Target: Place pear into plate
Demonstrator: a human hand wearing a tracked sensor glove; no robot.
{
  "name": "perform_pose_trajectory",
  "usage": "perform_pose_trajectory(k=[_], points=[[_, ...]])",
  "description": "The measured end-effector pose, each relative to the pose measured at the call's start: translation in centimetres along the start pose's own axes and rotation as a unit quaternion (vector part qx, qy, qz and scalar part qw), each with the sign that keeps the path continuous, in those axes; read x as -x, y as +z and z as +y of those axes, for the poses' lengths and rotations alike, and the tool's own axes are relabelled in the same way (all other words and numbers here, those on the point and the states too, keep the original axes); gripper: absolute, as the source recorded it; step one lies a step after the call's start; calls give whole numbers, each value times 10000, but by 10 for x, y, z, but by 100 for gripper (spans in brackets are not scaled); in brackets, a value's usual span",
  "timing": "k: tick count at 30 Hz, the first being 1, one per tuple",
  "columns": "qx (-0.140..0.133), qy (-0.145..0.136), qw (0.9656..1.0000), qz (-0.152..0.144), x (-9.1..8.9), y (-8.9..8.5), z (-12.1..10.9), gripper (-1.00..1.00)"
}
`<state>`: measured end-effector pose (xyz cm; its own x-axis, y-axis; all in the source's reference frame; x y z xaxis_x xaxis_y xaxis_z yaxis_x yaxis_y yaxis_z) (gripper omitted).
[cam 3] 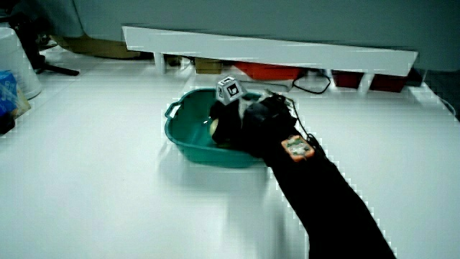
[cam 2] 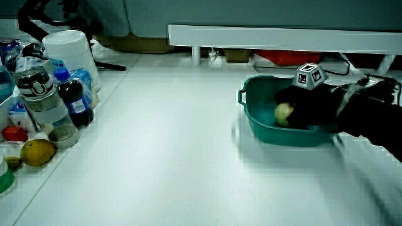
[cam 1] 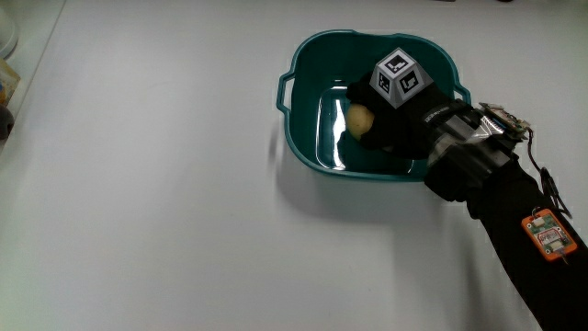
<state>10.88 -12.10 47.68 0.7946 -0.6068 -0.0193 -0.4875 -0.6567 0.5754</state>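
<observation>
Hand (cam 1: 395, 115) is inside the teal plate (cam 1: 303, 147), fingers curled round the pear (cam 1: 359, 119). Pear sits at the fingertips, low over the plate floor, w/ the forearm over the rim. Whether it's touching the floor can't be told; long axis hidden.

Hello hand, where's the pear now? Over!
Hand inside the teal dish, shut on pear. Pear low in the dish. Nothing in the way.

The hand (cam 1: 390, 115) reaches down inside the teal plate (cam 1: 303, 152), fingers (cam 1: 360, 129) curled around the pear (cam 1: 359, 119) (only partly visible past the glove). The forearm (cam 1: 514, 221) slants back toward the person, cube (cam 1: 401, 77) facing upward.
</observation>
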Motion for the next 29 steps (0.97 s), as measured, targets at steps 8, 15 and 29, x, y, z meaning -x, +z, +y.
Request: perform_pose_trajectory(k=[8,15,29], points=[[176,-75,9998,-77,0,-2,2,-58],[163,-122,9998,50,-11,4,-1,-81],[-196,-60,9987,461,-35,33,-23,-100]])
